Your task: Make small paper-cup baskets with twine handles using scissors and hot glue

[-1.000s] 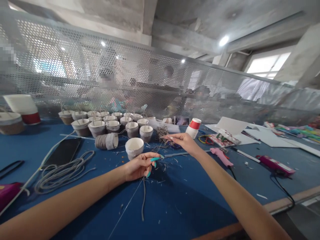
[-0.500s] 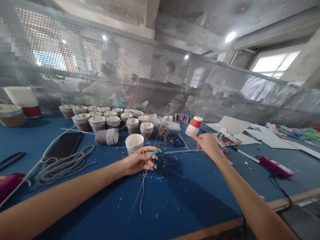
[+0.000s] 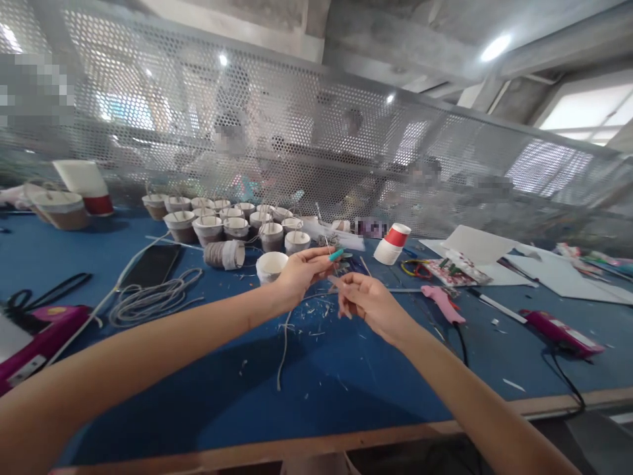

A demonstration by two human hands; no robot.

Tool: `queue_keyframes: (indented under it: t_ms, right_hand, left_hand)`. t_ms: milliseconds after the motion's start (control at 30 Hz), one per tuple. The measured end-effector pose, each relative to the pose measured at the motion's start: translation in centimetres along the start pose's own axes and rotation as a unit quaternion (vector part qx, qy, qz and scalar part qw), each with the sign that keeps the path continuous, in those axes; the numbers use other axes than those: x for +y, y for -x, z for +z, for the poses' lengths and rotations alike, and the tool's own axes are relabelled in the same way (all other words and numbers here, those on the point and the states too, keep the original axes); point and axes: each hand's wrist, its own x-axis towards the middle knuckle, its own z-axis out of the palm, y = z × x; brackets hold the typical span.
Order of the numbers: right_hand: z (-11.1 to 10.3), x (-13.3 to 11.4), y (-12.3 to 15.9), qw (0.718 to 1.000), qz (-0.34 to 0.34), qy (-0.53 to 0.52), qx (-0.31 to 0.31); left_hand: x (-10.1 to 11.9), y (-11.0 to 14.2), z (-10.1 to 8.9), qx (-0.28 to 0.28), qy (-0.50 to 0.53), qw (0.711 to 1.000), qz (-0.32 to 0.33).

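Observation:
My left hand (image 3: 307, 272) is over the middle of the blue table, its thumb and fingers pinched on a thin pale strand (image 3: 325, 236) that sticks up past the turquoise nails. Close beside it, my right hand (image 3: 370, 300) has its fingers curled and pinched, the fingertips almost meeting the left ones. What sits between the right fingertips is too small to make out. A white cup (image 3: 271, 266) stands just behind my left wrist. Below the hands, a short grey cord (image 3: 283, 356) lies on the table among scattered clippings.
Several cord-wrapped cups (image 3: 235, 227) stand in rows at the back, one wrapped cup (image 3: 225, 254) on its side. A coil of grey cord (image 3: 153, 300) and a black phone (image 3: 151, 266) lie left. Rightward are stacked paper cups (image 3: 392, 244), a pink glue gun (image 3: 444, 305) and a magenta device (image 3: 564, 332).
My right hand swung out to the right, then came back beside my left hand. My left hand has risen slightly, moving away and to the right. The camera view has shifted.

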Motion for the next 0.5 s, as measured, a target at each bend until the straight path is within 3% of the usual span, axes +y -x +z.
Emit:
queue_keyframes:
  t_ms: [67,100,133,167,233,300,400,500]
  right_hand:
    - [-0.7,0.3,-0.1,0.999,-0.016,0.035,0.030]
    - [-1.4,0.4,0.0,0.997,-0.022,0.057,0.040]
    - [-2.1,0.4,0.0,0.995,-0.026,0.078,0.048]
    - [-3.0,0.4,0.0,0.993,-0.030,0.097,0.058]
    - [-4.8,0.5,0.1,0.988,-0.044,0.125,0.075]
    - [-6.5,0.5,0.0,0.982,-0.060,0.152,0.094]
    - [-8.0,0.4,-0.6,0.974,-0.084,0.176,0.112]
    - [-8.4,0.0,-1.5,0.969,-0.101,0.185,0.126]
  left_hand:
    - [-0.1,1.2,-0.4,0.013,-0.135,0.990,0.035]
    - [-0.2,2.2,-0.9,0.026,-0.234,0.970,0.065]
    - [-0.4,3.6,-1.4,0.037,-0.356,0.929,0.096]
    - [-0.6,5.1,-2.0,0.031,-0.477,0.870,0.120]
    - [-1.2,8.5,-3.3,-0.049,-0.665,0.734,0.130]
    - [-1.9,11.4,-4.2,-0.092,-0.768,0.626,0.098]
    - [-3.2,13.9,-4.7,-0.138,-0.820,0.554,0.043]
    - [-4.4,14.4,-4.8,-0.186,-0.836,0.512,0.061]
